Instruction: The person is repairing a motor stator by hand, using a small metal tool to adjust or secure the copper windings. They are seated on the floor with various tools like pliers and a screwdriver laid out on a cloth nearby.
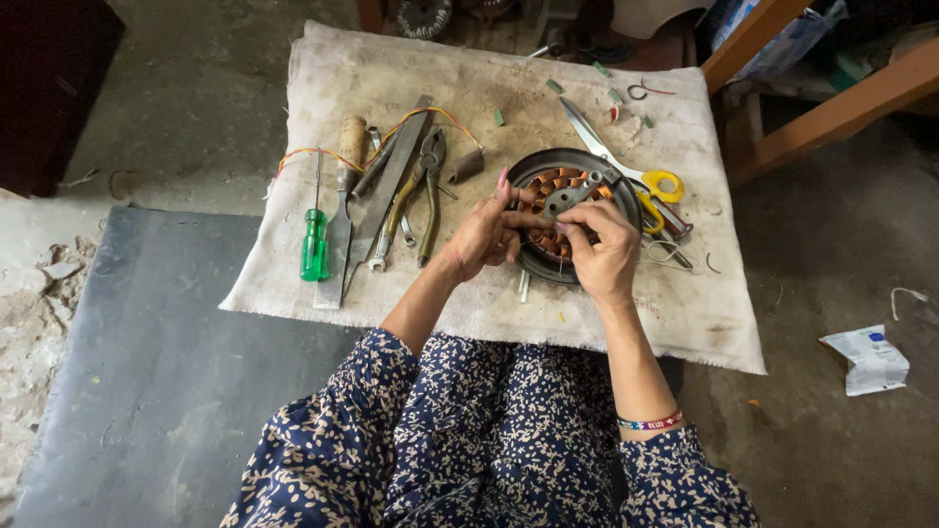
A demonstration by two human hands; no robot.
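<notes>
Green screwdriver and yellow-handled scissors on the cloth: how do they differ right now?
The green screwdriver lies left of the hands, upright in the picture; the yellow-handled scissors lie slanted on the right, against the round motor stator. The screwdriver has one thin shaft; the scissors have two blades and loop handles. Both rest untouched on the cloth.

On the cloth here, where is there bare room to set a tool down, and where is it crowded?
Bare: the cloth far-left corner beyond the wooden-handled file, and the near-right part beside the right hand. Crowded: the tool row left of the left hand, and around the scissors right of the motor stator.
</notes>
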